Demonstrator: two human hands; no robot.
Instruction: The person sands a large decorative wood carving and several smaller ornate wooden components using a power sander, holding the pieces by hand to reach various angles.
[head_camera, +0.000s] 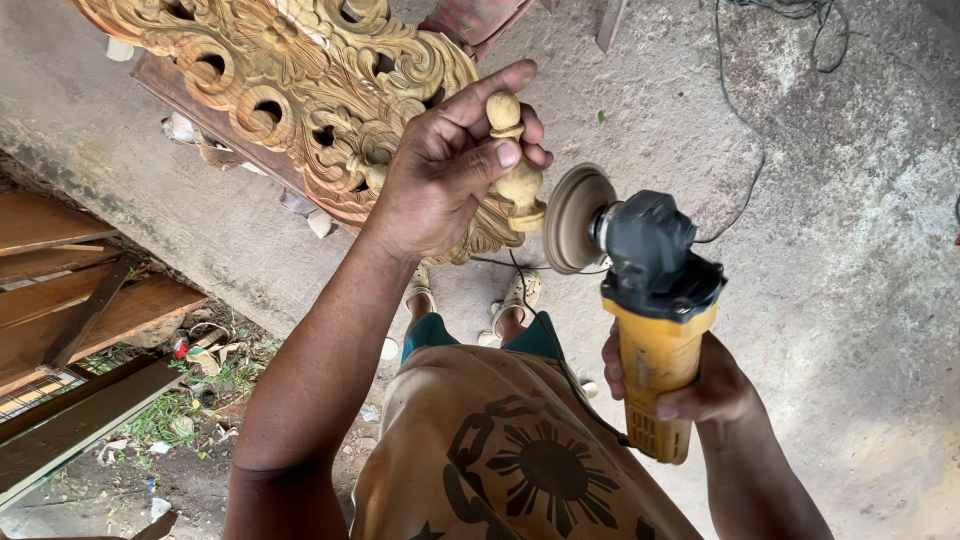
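Above a dusty concrete floor (820, 200), the left hand (440, 175) is clamped on a small turned wooden finial (518, 175), thumb pressed across its middle and forefinger stretched over its rounded knob, so that the piece stands nearly upright with its wider base pointing down. Just beside that base, to the right, is the round sanding disc (572, 218) of an angle grinder (655, 310); whether disc and wood are touching cannot be told from this view. The right hand (695, 385) is wrapped tight around the grinder's yellow body, below its dark grey gear head, with the tool held upright and the disc facing left toward the finial.

Behind the left hand lies a large carved wooden panel (300, 80) of pale scrollwork with round openings, resting on a darker board. A thin black cord (745, 130) trails across the floor at the upper right. Below the hands are the person's patterned tan shirt (520, 450), teal shorts and sandalled feet (520, 295). At the left edge, brown wooden planks (70, 300) lie over a patch of grass and litter.
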